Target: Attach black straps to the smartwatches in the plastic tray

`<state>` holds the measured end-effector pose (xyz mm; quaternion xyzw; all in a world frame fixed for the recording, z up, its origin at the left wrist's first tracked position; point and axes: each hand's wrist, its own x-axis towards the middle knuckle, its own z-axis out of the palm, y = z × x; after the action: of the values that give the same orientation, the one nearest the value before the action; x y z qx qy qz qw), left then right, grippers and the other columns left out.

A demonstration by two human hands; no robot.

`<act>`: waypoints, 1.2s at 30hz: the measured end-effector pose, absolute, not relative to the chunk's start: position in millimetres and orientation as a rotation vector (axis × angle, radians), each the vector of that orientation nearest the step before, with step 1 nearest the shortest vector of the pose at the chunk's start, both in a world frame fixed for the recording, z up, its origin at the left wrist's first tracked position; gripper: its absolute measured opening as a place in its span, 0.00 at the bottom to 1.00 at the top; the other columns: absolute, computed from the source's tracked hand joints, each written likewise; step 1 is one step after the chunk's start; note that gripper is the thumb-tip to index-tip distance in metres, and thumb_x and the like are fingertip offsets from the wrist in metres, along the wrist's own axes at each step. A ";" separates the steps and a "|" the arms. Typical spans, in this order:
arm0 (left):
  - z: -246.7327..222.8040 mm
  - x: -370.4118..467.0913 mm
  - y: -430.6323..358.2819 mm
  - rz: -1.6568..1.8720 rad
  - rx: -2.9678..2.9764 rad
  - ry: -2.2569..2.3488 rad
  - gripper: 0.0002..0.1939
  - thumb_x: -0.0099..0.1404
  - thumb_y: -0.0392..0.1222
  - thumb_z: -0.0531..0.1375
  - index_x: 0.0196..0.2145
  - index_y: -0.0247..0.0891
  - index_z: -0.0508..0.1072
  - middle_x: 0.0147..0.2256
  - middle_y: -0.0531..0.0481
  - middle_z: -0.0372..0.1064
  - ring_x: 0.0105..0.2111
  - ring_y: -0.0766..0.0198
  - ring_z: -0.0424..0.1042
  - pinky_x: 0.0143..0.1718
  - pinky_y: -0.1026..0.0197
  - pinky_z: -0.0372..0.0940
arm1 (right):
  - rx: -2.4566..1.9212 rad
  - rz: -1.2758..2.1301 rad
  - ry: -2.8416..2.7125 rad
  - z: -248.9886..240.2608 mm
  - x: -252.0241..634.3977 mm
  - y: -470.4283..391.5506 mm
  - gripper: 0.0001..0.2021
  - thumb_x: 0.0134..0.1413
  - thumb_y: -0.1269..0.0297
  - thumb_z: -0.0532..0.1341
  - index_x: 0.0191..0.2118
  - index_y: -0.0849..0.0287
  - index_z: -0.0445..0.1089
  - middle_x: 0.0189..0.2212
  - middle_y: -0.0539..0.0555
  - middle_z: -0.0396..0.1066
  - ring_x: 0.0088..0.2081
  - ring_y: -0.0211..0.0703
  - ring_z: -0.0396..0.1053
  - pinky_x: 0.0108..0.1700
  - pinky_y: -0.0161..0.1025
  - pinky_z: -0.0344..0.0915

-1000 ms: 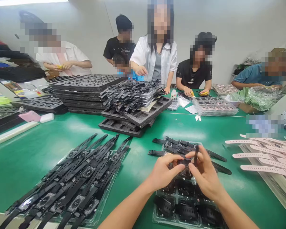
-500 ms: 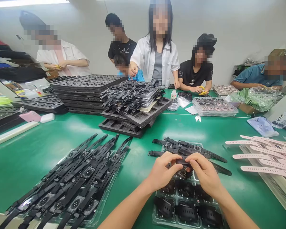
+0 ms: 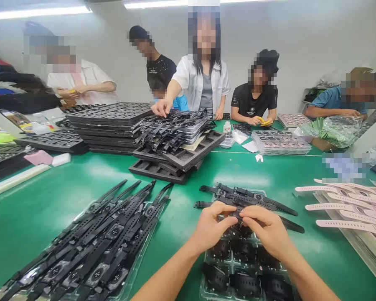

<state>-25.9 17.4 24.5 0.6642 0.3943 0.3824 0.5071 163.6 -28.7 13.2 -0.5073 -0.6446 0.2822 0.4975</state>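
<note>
A black smartwatch (image 3: 237, 214) is pinched between my two hands by its strap, above a clear plastic tray (image 3: 232, 266). My left hand (image 3: 211, 225) grips it from the left, thumb and fingers closed. From the other side my right hand (image 3: 265, 225) pinches the strap close to the left fingertips. Part of the watch is hidden by the fingers. Below, several black watches with closed straps (image 3: 246, 281) sit in the tray's compartments. Beyond my fingers, several black watches with straps laid out flat (image 3: 253, 196) lie across the tray's far end.
To the left, another clear tray carries many black watches (image 3: 114, 231). Pink-strapped watches (image 3: 354, 209) lie on stacked trays at right. Black foam trays (image 3: 181, 154) and a watch pile (image 3: 172, 127) stand ahead on the green table (image 3: 90, 167). Several people work across it, one reaching over the pile.
My fingertips have shifted slightly on the strap, the right ones drawing closer to the left. Across the table, a person's hand moved left and down onto the watch pile. The view tilted up slightly.
</note>
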 end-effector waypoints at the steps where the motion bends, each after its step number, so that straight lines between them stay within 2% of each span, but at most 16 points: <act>1: 25.7 -25.9 16.8 0.888 1.635 0.949 0.11 0.56 0.39 0.67 0.39 0.41 0.83 0.34 0.48 0.73 0.38 0.58 0.71 0.42 0.58 0.65 | -1.230 0.679 -1.556 13.2 163.9 -28.4 0.08 0.61 0.59 0.64 0.37 0.50 0.82 0.38 0.54 0.81 0.39 0.51 0.78 0.45 0.46 0.76; 5: 23.4 -24.3 14.1 0.892 1.621 0.982 0.11 0.54 0.36 0.68 0.37 0.41 0.83 0.32 0.49 0.73 0.36 0.59 0.71 0.40 0.58 0.65 | -1.227 0.638 -1.508 11.6 163.6 -27.6 0.08 0.59 0.58 0.65 0.37 0.49 0.84 0.39 0.54 0.82 0.42 0.54 0.79 0.47 0.47 0.76; 12: 11.3 -23.3 16.2 0.983 1.598 0.978 0.11 0.56 0.36 0.68 0.39 0.40 0.83 0.34 0.47 0.75 0.37 0.58 0.74 0.41 0.58 0.68 | -1.227 0.647 -1.553 7.7 162.8 -26.3 0.08 0.59 0.59 0.65 0.37 0.48 0.84 0.39 0.53 0.83 0.41 0.53 0.80 0.47 0.46 0.77; 17: 14.2 -25.0 16.4 0.991 1.614 0.990 0.11 0.56 0.36 0.68 0.38 0.40 0.84 0.34 0.47 0.76 0.37 0.58 0.74 0.41 0.59 0.68 | -1.205 0.654 -1.565 5.7 160.8 -26.6 0.08 0.58 0.57 0.66 0.36 0.48 0.84 0.37 0.54 0.83 0.39 0.53 0.80 0.45 0.46 0.78; 20: 18.9 -24.0 14.8 0.982 1.613 0.991 0.11 0.56 0.36 0.69 0.38 0.41 0.84 0.34 0.47 0.76 0.37 0.58 0.74 0.40 0.59 0.68 | -1.229 0.613 -1.444 5.4 159.8 -27.6 0.09 0.56 0.55 0.68 0.39 0.49 0.83 0.40 0.56 0.82 0.40 0.54 0.80 0.43 0.46 0.79; 26: 25.2 -23.6 11.7 0.998 1.611 0.991 0.12 0.54 0.35 0.70 0.38 0.41 0.84 0.35 0.47 0.77 0.36 0.59 0.74 0.39 0.60 0.68 | -1.202 0.618 -1.465 8.1 163.4 -29.6 0.06 0.54 0.56 0.69 0.31 0.49 0.83 0.33 0.55 0.82 0.37 0.54 0.80 0.42 0.47 0.78; 30: 23.9 -25.4 11.4 1.008 1.711 0.932 0.11 0.55 0.35 0.71 0.38 0.42 0.84 0.35 0.47 0.78 0.37 0.58 0.74 0.43 0.58 0.70 | -1.248 0.632 -1.451 7.5 164.0 -31.9 0.06 0.54 0.55 0.69 0.32 0.48 0.84 0.36 0.55 0.83 0.40 0.56 0.80 0.45 0.49 0.78; 36: 22.6 -25.9 11.7 1.072 1.750 0.916 0.10 0.57 0.37 0.70 0.39 0.41 0.84 0.35 0.47 0.78 0.38 0.58 0.75 0.42 0.58 0.70 | -1.278 0.667 -1.477 3.0 161.7 -30.6 0.05 0.52 0.58 0.69 0.33 0.47 0.84 0.36 0.54 0.83 0.39 0.56 0.81 0.45 0.51 0.79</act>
<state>-25.9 11.7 22.6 0.7020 0.3676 0.4302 0.4323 161.7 -30.6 3.0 -0.5315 -0.6144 0.2773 0.5130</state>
